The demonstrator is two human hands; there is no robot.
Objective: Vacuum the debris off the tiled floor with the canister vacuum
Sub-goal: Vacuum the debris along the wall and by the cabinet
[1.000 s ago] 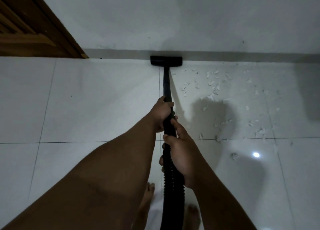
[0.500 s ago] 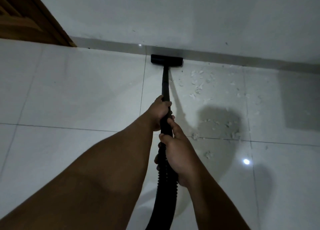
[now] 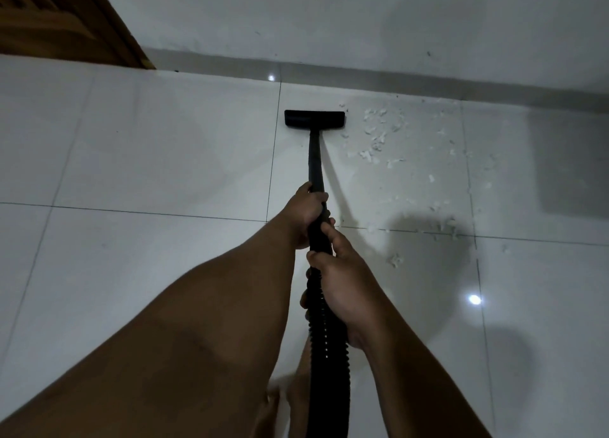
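Note:
A black vacuum wand (image 3: pixel 315 160) runs from my hands to a flat black floor nozzle (image 3: pixel 314 119) lying on the white tiled floor (image 3: pixel 164 160), a short way from the wall. My left hand (image 3: pixel 308 213) grips the wand higher up. My right hand (image 3: pixel 336 282) grips it lower, where the ribbed black hose (image 3: pixel 328 355) begins. White scraps of debris (image 3: pixel 375 141) lie scattered to the right of the nozzle and wand, down to the tile joint. The canister is out of view.
A grey skirting strip (image 3: pixel 395 78) and a white wall (image 3: pixel 329 19) close off the far side. A wooden door frame (image 3: pixel 108 25) stands at the upper left. My bare foot (image 3: pixel 283 398) shows by the hose at the bottom.
The nozzle has come back from the skirting toward me, leaving a gap to the wall. The view has shifted, and the door frame shows more at the upper left. Both hands keep their grip.

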